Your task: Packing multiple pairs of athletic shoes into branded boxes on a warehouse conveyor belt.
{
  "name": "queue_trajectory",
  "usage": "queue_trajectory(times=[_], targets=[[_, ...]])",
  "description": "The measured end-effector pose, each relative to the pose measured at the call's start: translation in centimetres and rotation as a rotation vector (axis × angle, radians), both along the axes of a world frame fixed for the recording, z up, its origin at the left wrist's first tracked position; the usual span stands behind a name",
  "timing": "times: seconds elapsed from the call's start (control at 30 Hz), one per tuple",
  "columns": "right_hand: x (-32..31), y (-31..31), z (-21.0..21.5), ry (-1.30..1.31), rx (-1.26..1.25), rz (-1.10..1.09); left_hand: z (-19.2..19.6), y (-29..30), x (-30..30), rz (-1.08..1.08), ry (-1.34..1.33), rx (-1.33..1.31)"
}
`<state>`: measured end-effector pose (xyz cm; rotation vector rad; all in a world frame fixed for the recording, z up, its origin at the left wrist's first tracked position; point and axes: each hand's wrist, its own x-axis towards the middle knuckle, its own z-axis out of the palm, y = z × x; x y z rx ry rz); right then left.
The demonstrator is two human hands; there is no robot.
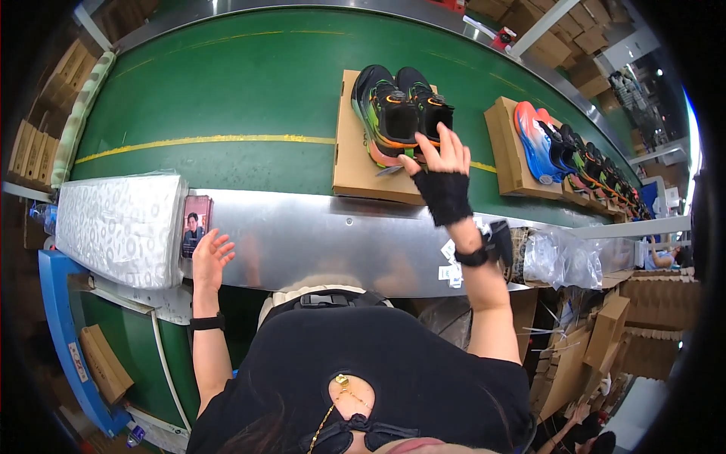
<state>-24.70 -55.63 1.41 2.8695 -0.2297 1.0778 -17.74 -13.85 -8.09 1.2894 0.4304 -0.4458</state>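
A pair of black running shoes (388,113) with green and orange trim rests on top of a brown cardboard box (346,151), heels toward me. My right hand (442,170), in a black fingerless glove, is at the heels of these shoes. Its fingers are apart, and the thumb is beside a small tag at the heel; whether the fingertips touch the shoes I cannot tell. Over the metal ledge, my left hand (212,256) hangs open and bare, next to a phone (197,225) with a picture on its screen.
The green conveyor belt (227,91) runs across, bordered by a metal ledge (302,234). A plastic-wrapped stack of printed paper (117,227) lies at left. Further right, blue-and-coral shoes (541,144) and several more pairs sit on boxes. Clear plastic bags (563,257) lie on the ledge.
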Motion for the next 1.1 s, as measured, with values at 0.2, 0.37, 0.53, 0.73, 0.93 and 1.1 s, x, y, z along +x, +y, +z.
queue_trajectory(times=[0.2, 0.37, 0.53, 0.73, 0.93, 1.1], targets=[[4.9, -2.4, 1.2, 0.769, 0.232, -0.141, -0.7, 1.1, 0.0, -0.042, 0.034, 0.007], [5.7, -2.9, 4.9, 0.645, 0.657, 0.061, -0.9, 2.7, 0.2, -0.04, 0.021, -0.011], [1.3, 1.1, 6.3, 0.557, 0.714, 0.444, 0.9, 3.6, 3.9, -0.005, 0.012, -0.039], [-2.7, 9.6, 2.4, 0.459, 0.081, 0.861, 9.2, -3.8, 10.6, -0.156, -0.456, -0.105], [-4.8, 12.0, -9.0, 0.622, 0.028, 0.856, 4.9, -17.8, 12.3, -0.779, -0.409, 0.177], [-4.6, 10.2, -7.0, 0.426, 0.629, 0.837, -2.2, -24.0, 12.3, -1.011, -0.315, 0.471]])
